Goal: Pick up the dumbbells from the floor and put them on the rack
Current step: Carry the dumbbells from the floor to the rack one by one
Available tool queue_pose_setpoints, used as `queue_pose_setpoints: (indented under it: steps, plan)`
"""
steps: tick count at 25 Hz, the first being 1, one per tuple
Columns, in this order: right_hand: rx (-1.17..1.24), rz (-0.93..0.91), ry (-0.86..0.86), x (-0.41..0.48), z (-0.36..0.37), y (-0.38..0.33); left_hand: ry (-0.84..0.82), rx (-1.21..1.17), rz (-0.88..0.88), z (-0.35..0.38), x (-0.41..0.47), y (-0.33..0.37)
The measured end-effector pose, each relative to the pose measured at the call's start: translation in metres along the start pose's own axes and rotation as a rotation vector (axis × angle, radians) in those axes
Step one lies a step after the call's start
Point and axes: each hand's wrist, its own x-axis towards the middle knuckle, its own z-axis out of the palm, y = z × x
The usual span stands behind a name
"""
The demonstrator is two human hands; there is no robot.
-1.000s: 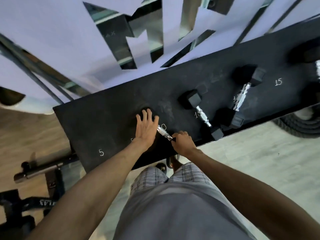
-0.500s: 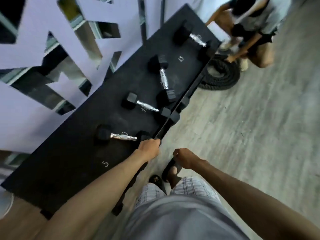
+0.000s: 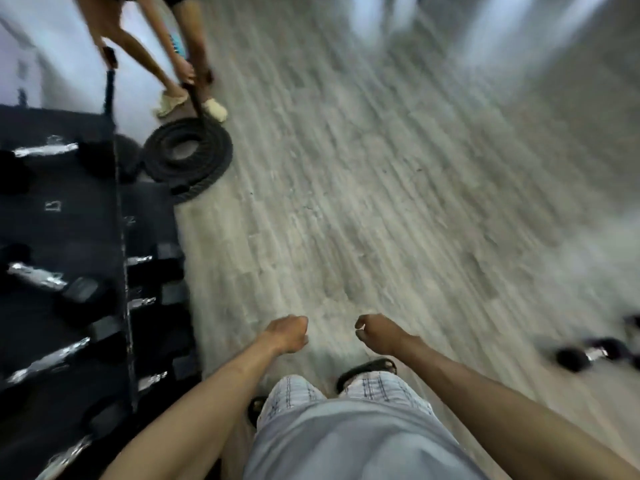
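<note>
The black rack [image 3: 59, 230] fills the left edge, with several black dumbbells with chrome handles lying on it, such as one dumbbell [image 3: 48, 278] on its top shelf. On the wooden floor at the far right lies another black dumbbell [image 3: 588, 355], blurred. My left hand [image 3: 287, 334] and my right hand [image 3: 379, 332] hang in front of me over the floor. Their fingers are loosely curled and hold nothing. Both hands are well apart from the rack and from the floor dumbbell.
A coiled black battle rope [image 3: 188, 155] lies on the floor beyond the rack. Another person [image 3: 162, 53] stands behind it, holding the rope's ends. My sandalled feet [image 3: 367, 368] show below my hands. Grey plank floor spreads ahead and right.
My view has swung right, away from the rack toward the floor. My hands let go of the dumbbell on the rack and now hang with nothing in them.
</note>
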Motion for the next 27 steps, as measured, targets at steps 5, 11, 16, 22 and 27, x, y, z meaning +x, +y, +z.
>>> queue_pose_setpoints:
  steps: [5,11,16,22,27]
  plan:
    - [0.259,0.211,0.101,-0.035,-0.035,0.150,-0.100,0.247,0.135,-0.039,0.084,0.138]
    - [0.510,0.384,0.199,-0.073,-0.059,0.266,-0.156,0.453,0.273,-0.073,0.155,0.288]
    - [0.698,0.530,0.269,-0.090,-0.070,0.323,-0.209,0.607,0.418,-0.093,0.203,0.396]
    - [0.954,0.731,0.394,-0.086,-0.112,0.400,-0.318,0.867,0.640,-0.122,0.286,0.531]
    - [1.093,0.861,0.507,-0.079,-0.157,0.451,-0.372,1.040,0.803,-0.147,0.331,0.636]
